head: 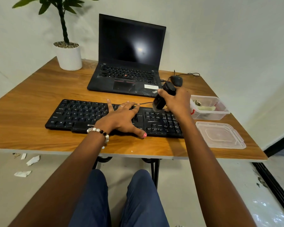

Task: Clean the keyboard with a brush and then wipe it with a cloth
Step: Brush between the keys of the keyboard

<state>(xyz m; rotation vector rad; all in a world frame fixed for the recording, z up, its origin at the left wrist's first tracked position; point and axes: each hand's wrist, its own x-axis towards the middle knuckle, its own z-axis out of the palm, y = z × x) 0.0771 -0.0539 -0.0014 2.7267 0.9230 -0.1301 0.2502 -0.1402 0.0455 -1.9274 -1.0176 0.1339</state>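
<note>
The keyboard (105, 117) lies flat at the worktop (31, 112) centre. The left hand (123, 117) rests on its middle keys, grip apart, fingers spread. At 3 o'clock from it, the right hand (175, 100) has its grip clamped on the brush (162, 99), bristles touching the keyboard's upper right keys.
</note>
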